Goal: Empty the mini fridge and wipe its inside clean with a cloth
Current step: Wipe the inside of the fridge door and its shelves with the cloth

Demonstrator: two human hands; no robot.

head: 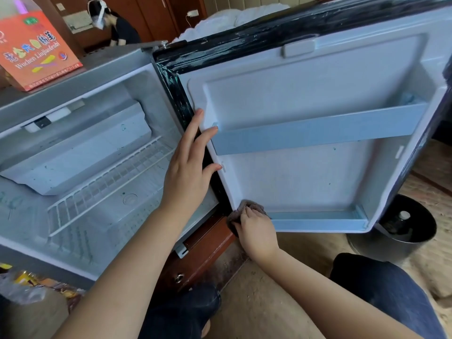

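Left hand point(189, 165), fingers spread, rests on the fridge door point(305, 94) edge; right hand point(256, 231) curls its grip round the cloth point(235, 213).

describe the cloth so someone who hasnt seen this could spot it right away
Start at the open fridge door and go down to its bottom inner corner nearest the hinge. There the right hand holds a small crumpled cloth against it, beside the lower door shelf. It is the only soft, brownish-grey thing against the pale blue plastic.
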